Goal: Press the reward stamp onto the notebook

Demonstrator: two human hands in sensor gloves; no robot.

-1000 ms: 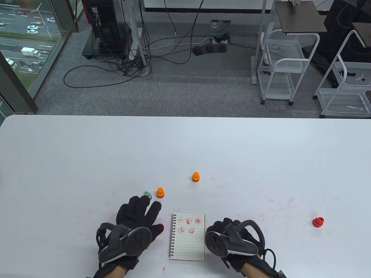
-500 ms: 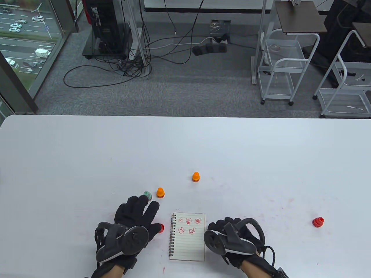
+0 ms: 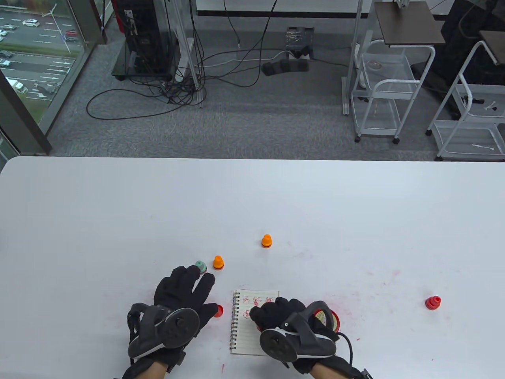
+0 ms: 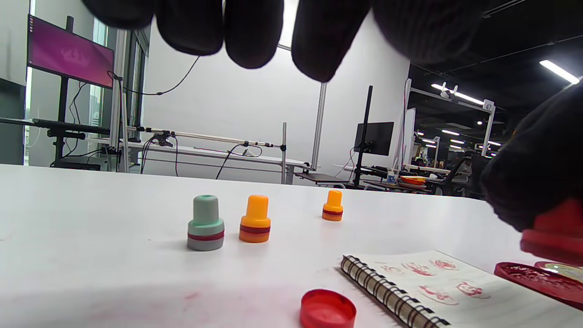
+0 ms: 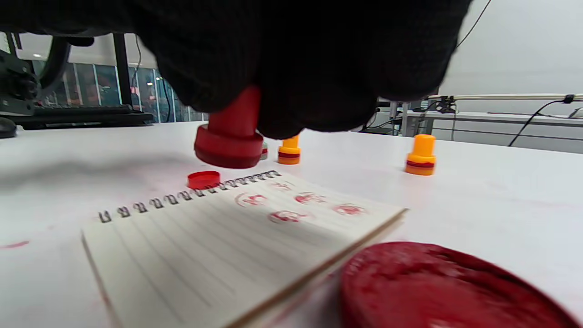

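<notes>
So I've got the red stamp pinched in my right hand, fingers curled round its handle, hovering just above the notebook near the spiral edge. It isn't touching the page yet as far as the right wrist view shows. My left hand lies flat on the surface with straight fingers, holding nothing, just beside the red cap.

What worries me: nothing is pinning the notebook down, so if I press at an angle it could skid on the surface and smear the print. I also can't see much of the page under my own hand from the table view, so I might land on one of the five red prints already there, or half on the spiral binding. The open ink pad sits right against the notebook's right edge, so my wrist could drag through it.

The stamp stands nearly upright, long axis vertical, face pointing down at the paper, handle up into my palm, maybe tilted a touch.
</notes>
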